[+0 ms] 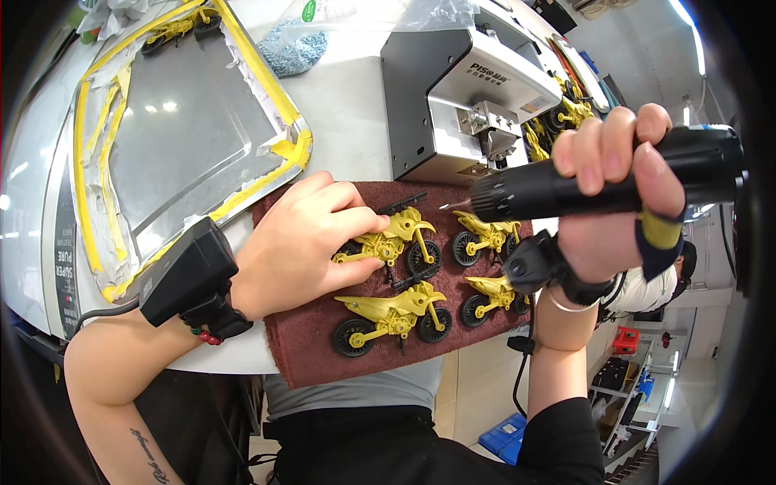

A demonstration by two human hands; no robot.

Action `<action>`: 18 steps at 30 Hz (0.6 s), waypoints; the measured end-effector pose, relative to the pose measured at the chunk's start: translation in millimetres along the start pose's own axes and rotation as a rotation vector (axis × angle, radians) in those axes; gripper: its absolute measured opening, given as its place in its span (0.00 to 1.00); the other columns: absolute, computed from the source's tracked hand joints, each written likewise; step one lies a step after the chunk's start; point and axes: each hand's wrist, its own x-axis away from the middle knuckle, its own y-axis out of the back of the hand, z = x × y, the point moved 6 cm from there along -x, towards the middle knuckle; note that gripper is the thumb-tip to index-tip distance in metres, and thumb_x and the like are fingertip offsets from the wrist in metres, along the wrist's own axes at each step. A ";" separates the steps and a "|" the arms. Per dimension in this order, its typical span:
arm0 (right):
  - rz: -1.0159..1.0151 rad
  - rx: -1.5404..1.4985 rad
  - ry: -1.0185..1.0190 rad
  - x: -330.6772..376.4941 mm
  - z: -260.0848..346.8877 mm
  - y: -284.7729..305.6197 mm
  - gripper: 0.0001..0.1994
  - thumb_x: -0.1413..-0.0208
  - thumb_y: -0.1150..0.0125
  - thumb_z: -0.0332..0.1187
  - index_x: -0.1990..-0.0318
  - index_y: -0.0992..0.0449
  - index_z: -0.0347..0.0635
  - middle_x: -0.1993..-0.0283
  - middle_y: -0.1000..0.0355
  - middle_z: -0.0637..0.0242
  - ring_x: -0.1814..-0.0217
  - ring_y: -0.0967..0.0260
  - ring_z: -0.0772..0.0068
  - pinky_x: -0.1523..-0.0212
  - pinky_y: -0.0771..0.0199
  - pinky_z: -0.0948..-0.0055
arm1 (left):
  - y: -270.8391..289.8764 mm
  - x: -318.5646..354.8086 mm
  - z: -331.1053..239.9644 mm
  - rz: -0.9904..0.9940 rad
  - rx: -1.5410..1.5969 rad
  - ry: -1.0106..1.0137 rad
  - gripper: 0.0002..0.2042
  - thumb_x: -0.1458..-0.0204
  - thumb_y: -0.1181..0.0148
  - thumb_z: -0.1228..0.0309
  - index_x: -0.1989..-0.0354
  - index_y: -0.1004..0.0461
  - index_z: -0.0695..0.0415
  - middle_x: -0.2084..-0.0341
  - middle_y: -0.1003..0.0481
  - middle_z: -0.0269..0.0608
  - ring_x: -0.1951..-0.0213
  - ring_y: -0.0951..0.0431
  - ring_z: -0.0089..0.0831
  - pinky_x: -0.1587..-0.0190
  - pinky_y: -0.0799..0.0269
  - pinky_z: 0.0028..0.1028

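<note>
My left hand (299,238) rests over the rear of a yellow toy motorcycle (402,230) with black wheels, its thumb and fingers gripping the toy against a brown cloth (295,343). Raised at the right, my right hand (618,174) is wrapped round a black electric screwdriver (529,191). The screwdriver's bit points left, a little above and right of the gripped toy, apart from it. Nearer to me lies a second toy motorcycle (392,315). Two more, one toy motorcycle (485,233) behind another toy motorcycle (489,299), lie to the right, partly hidden by my right wrist device.
A screw-feeding machine (432,89) stands just behind the cloth. At the left lies a clear panel edged with yellow tape (301,149), a yellow toy part (170,34) at its far end. More yellow parts (574,111) lie beyond the machine. Another person (647,295) is at the right.
</note>
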 end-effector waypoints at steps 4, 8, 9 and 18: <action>0.004 0.036 -0.030 8.1 -14.1 -20.8 0.09 0.52 0.49 0.29 0.62 0.40 0.44 0.75 0.40 0.68 0.76 0.42 0.74 0.67 0.40 0.70 | -2.0 -0.4 1.8 -0.009 0.013 0.008 0.16 0.67 0.33 0.70 0.66 0.24 0.55 0.72 0.30 0.34 0.68 0.34 0.34 0.64 0.35 0.29; 0.020 0.039 -0.039 9.0 -21.8 -26.9 0.10 0.52 0.49 0.28 0.62 0.41 0.44 0.76 0.39 0.67 0.77 0.41 0.72 0.68 0.38 0.68 | 0.3 -0.1 -0.9 -0.009 0.002 0.006 0.16 0.68 0.33 0.71 0.66 0.24 0.55 0.72 0.30 0.34 0.68 0.34 0.34 0.65 0.35 0.29; -0.014 0.062 -0.047 10.0 -24.6 -26.7 0.11 0.53 0.47 0.27 0.63 0.41 0.44 0.77 0.40 0.66 0.78 0.41 0.72 0.69 0.37 0.68 | -0.1 -0.3 0.3 -0.009 0.004 0.008 0.16 0.68 0.33 0.71 0.66 0.24 0.55 0.72 0.30 0.34 0.68 0.34 0.34 0.65 0.35 0.29; -0.066 0.188 -0.106 12.7 -28.8 -31.1 0.12 0.52 0.45 0.28 0.65 0.43 0.46 0.78 0.40 0.67 0.78 0.41 0.73 0.69 0.37 0.69 | -0.9 0.3 -0.7 -0.022 0.009 -0.012 0.17 0.69 0.33 0.72 0.65 0.24 0.54 0.74 0.32 0.35 0.69 0.35 0.34 0.65 0.36 0.29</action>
